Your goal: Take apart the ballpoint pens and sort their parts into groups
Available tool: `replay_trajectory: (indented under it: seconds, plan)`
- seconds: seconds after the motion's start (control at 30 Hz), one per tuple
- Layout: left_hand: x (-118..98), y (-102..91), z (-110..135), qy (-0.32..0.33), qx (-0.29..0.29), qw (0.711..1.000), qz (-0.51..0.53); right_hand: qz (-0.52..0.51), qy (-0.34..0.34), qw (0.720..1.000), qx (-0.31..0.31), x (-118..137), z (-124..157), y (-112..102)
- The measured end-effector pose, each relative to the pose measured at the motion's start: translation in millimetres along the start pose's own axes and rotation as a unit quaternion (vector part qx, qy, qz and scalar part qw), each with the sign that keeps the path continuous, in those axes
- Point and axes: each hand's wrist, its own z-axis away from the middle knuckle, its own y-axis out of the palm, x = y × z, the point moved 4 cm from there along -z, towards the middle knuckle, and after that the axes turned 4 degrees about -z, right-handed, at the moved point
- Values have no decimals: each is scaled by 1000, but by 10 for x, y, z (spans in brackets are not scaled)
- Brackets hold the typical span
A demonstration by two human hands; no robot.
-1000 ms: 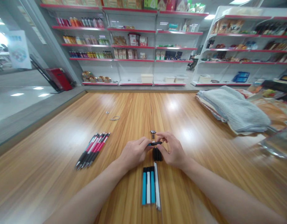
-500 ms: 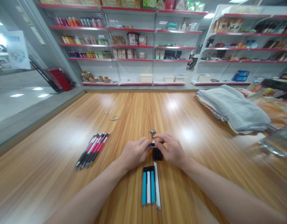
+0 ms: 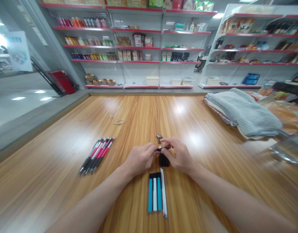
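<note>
Between my left hand (image 3: 140,159) and my right hand (image 3: 180,156), a dark pen part (image 3: 160,149) is held level, with the fingertips of both hands pinched on it. My fingers hide most of this part. Just below lie several black pen grips (image 3: 164,160), partly covered by my right hand. Small metal pen tips (image 3: 159,136) lie beyond the fingers. Nearer to me are blue and white pen barrels (image 3: 155,195) with black ends, beside thin white refills (image 3: 164,194). A row of whole pens (image 3: 96,157), mostly pink and black, lies to the left.
A loose wire ring (image 3: 119,122) and a tiny shiny piece (image 3: 111,116) rest on the wooden table (image 3: 134,106). Folded cloths (image 3: 246,111) and a clear container (image 3: 289,147) stand at the right. Stocked shelves (image 3: 136,60) line the back.
The fingers of my right hand have shifted slightly along the dark pen part, and more of it shows between them. My left hand keeps its pinch.
</note>
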Motion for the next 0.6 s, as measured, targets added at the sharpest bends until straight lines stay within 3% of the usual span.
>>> replay_trajectory:
  seconds: [0.47,0.6]
  plan:
    - [54,44,33,-10,17,999,50,2,-22,1000,6,73,-20,-31]
    - [51,15,20,-38,35,998,43,-1,-24,1000,14,80,-21,-39]
